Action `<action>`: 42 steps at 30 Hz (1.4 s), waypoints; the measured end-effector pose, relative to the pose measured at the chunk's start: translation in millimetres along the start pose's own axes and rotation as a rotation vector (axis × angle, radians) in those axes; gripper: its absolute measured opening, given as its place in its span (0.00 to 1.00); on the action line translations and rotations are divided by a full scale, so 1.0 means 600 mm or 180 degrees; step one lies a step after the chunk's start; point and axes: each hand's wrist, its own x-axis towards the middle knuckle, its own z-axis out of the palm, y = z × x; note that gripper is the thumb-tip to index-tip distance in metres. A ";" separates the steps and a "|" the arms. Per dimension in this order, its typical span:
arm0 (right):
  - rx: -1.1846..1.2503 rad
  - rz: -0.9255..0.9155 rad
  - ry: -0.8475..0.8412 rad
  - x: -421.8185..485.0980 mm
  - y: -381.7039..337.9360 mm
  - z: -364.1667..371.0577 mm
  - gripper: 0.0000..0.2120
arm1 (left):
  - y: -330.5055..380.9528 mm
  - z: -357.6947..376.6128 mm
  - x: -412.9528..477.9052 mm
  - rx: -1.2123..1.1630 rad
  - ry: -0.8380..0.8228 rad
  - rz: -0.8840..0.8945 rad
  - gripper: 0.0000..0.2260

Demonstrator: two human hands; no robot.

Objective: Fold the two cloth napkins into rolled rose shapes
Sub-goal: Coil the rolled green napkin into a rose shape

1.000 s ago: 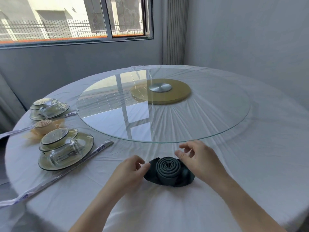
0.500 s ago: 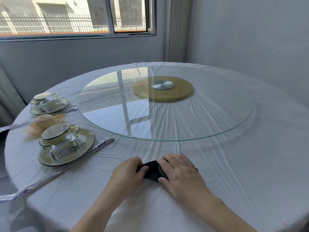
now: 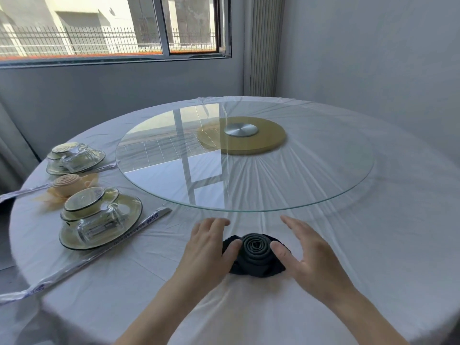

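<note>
A dark grey napkin (image 3: 254, 252) rolled into a rose stands upright on the white tablecloth near the front edge, its spiral facing up and dark petals spread at its base. My left hand (image 3: 209, 242) lies on its left side with straight fingers, thumb against the roll. My right hand (image 3: 303, 252) is on its right side, fingers spread and stretched forward, thumb touching the roll. A beige napkin (image 3: 68, 183) rolled into a rose sits at the far left between two place settings.
A large glass turntable (image 3: 323, 190) on a gold base (image 3: 268, 143) fills the middle of the round table, its rim just beyond my fingertips. Two sets of plates with bowls and glasses (image 3: 99, 217) (image 3: 74, 158) and wrapped chopsticks (image 3: 139, 227) lie at the left.
My right hand pressed down over the dark rose, then lifted off. Both hands now lie open beside it, and the spiral shows again.
</note>
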 end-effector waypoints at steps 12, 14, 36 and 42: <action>-0.0045 0.0915 0.0043 0.029 0.029 0.019 0.10 | 0.027 0.067 0.001 0.0061 -0.0217 0.1031 0.20; -0.0118 0.1056 -0.0060 0.034 0.037 0.014 0.12 | 0.024 0.067 0.000 -0.0009 -0.0232 0.1035 0.17; -0.0561 0.1219 -0.0462 0.051 0.031 0.007 0.14 | 0.035 0.029 0.016 0.0190 -0.0747 0.0470 0.38; 0.0057 0.1314 -0.0769 0.074 0.037 -0.005 0.17 | -0.026 -0.028 0.066 -0.1145 -0.1214 -0.0701 0.27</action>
